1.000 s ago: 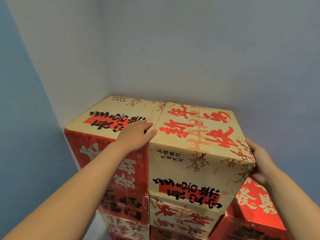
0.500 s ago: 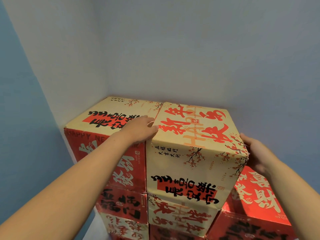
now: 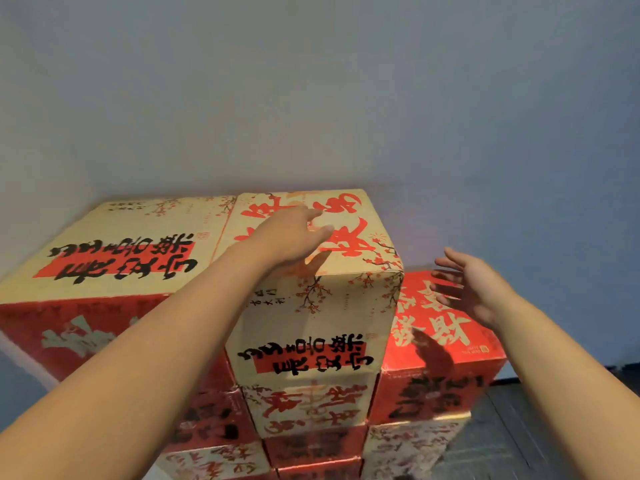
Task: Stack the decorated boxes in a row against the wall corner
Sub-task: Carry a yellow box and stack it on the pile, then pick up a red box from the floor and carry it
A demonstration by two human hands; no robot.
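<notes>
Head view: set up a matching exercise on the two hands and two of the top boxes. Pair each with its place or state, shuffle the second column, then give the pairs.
Column one
1. left hand
2. right hand
3. red-topped box
4. corner box

Column two
A. top lower than its neighbour's, at the right end of the row
B. cream top, red front, leftmost
C. lies on the top of the middle cream box
D. fingers spread, in the air to the right of the middle cream box

Pairs: 1-C, 2-D, 3-A, 4-B
</notes>
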